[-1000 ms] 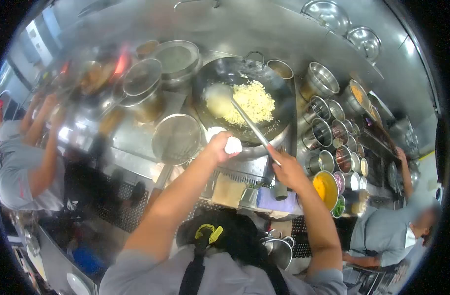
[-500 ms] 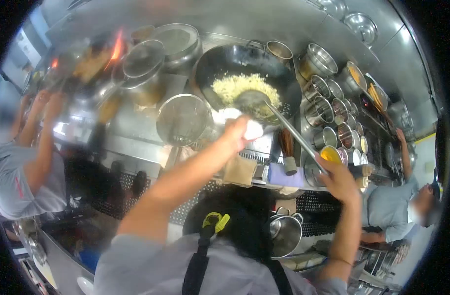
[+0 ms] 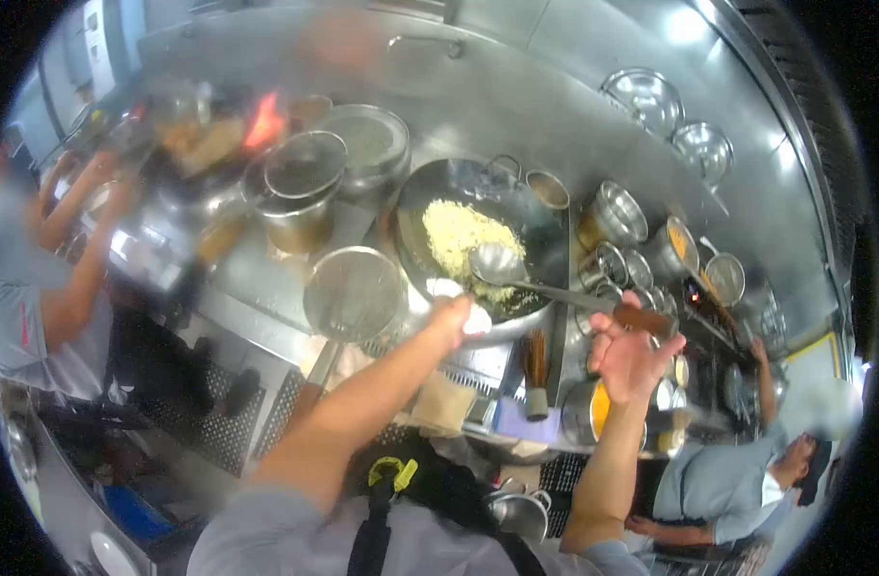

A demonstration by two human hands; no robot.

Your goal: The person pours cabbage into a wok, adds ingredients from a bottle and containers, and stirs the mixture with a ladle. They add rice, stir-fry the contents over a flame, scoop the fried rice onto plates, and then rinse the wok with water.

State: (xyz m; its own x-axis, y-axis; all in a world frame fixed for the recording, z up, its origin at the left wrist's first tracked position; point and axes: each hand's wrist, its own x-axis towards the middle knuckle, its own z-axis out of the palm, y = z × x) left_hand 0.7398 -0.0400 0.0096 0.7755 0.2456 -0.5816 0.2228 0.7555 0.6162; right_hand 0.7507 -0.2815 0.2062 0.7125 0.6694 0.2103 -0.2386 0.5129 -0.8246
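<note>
A black wok holds a heap of pale yellow, rice-like food. At its near left rim, my left hand is closed on a white cloth. The metal bowl of a ladle rests on the food, its shaft reaching right over the rim. My right hand loosely supports the ladle's brown handle end, palm up and fingers partly spread, with the handle lying across the fingers.
A round strainer lies left of the wok, beyond it lidded pots and flames. Metal containers line the right side. A brush stands near a purple cloth. Co-workers are at far left and right.
The view has shifted, so the wok appears lower. My right hand has loosened and turned palm up under the handle. The ladle lies flatter, its bowl now facing up.
</note>
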